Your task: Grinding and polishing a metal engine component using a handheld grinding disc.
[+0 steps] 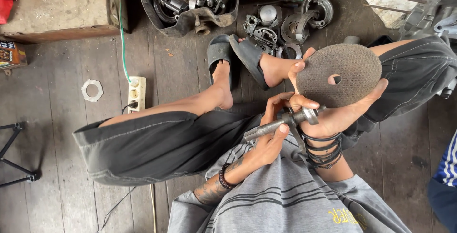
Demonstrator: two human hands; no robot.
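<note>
Dark worn plank floor (57,118); white power strip (136,93) with green cable, flat metal ring (92,90), tub of engine parts (190,0) at far edge, brake shoes (304,21) by sandalled feet. Lower end of metal shaft (281,123) hidden behind fingers, tool body not made out. Grey abrasive disc (339,75), round, centre hole, held over right knee in right hand (333,109); left hand (269,140) closed around shaft.
</note>
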